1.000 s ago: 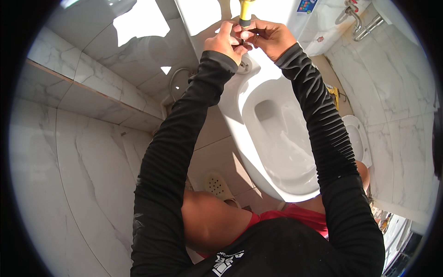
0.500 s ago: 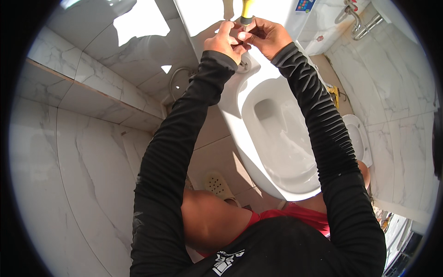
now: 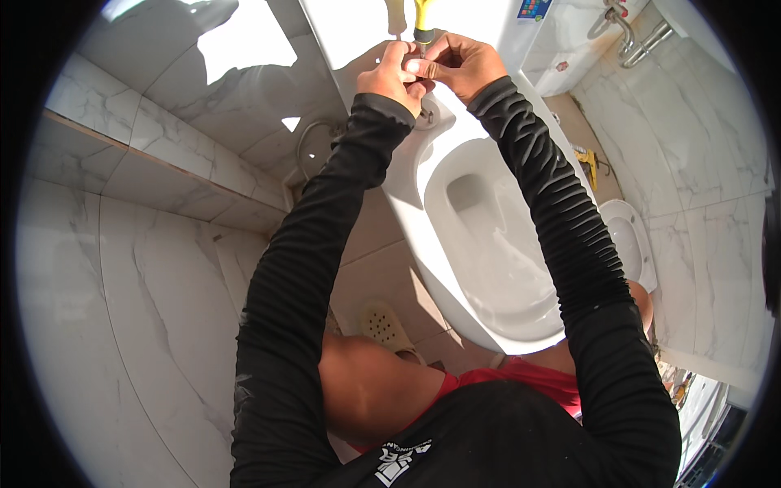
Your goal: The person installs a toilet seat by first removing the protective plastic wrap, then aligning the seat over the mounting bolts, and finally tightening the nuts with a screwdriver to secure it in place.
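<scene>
A screwdriver (image 3: 423,34) with a yellow and black handle points its thin shaft down between my fingertips, over the back end of a white toilet (image 3: 415,183). My right hand (image 3: 470,67) is closed, thumb and fingers pinched around the lower shaft. From the other side my left hand (image 3: 392,81) meets it, its fingers closed at the screwdriver's tip. Anything small between the fingertips is hidden. Just below the hands, a small metal fitting (image 3: 426,115) shows in a round recess of the toilet's rim.
A toilet seat (image 3: 628,236) leans by the right wall, near a yellow tool (image 3: 587,161) on the floor. Metal pipework (image 3: 643,45) juts out at the upper right. A flexible hose (image 3: 307,146) curves beside the toilet's left. A tiled ledge (image 3: 154,150) runs along the left wall.
Both hands and the screwdriver have shifted slightly left in view. The screwdriver's shaft shows a little more clearly between the fingers. The grip looks much the same.
</scene>
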Action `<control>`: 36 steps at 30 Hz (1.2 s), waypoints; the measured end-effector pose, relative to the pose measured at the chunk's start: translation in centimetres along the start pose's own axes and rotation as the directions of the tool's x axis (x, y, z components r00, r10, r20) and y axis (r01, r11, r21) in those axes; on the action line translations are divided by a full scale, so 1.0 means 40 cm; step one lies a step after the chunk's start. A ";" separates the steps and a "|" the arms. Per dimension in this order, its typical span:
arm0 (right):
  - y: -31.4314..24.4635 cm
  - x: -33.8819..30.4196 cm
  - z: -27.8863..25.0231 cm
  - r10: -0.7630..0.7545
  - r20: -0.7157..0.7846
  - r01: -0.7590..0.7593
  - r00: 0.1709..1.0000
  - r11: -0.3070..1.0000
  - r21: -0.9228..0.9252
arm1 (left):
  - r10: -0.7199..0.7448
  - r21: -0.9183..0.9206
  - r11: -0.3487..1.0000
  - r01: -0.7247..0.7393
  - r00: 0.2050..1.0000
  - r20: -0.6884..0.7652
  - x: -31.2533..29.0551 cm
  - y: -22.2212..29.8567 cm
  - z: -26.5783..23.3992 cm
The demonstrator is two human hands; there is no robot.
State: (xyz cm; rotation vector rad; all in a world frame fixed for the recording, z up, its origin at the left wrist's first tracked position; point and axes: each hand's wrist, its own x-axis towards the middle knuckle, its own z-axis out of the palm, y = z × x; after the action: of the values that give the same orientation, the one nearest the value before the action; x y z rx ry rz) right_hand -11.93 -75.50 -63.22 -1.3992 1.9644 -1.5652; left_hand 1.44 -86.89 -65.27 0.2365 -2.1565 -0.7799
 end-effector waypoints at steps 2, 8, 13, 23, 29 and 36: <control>-0.007 -0.001 0.000 -0.081 0.001 0.080 0.997 0.988 0.133 | -0.094 0.082 0.993 0.088 0.993 0.070 0.002 0.000 -0.008; -0.048 -0.011 0.000 -0.047 0.072 0.033 0.996 0.982 0.186 | -0.149 0.020 0.989 0.148 0.984 0.093 0.001 0.001 -0.008; -0.041 -0.015 0.012 0.009 0.028 -0.012 1.000 0.995 0.099 | -0.027 -0.041 0.999 0.029 0.999 0.043 -0.006 0.011 -0.001; -0.019 -0.005 -0.001 -0.068 0.016 0.068 0.998 0.997 0.032 | -0.120 0.013 0.993 0.120 0.987 0.105 -0.003 0.014 -0.004; -0.025 0.002 -0.017 -0.059 0.113 0.061 0.992 0.998 -0.019 | -0.156 0.059 0.987 0.149 0.980 0.121 -0.001 0.010 -0.004; -0.017 -0.014 0.010 -0.115 0.026 0.114 0.993 0.991 0.066 | -0.147 0.004 0.989 0.148 0.980 0.133 -0.001 0.011 -0.005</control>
State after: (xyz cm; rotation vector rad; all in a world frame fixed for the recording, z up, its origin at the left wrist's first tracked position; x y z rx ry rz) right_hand -11.05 -75.26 -62.98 -1.5244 1.8298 -1.6314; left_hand 1.66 -86.61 -64.94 0.3532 -2.2810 -0.9091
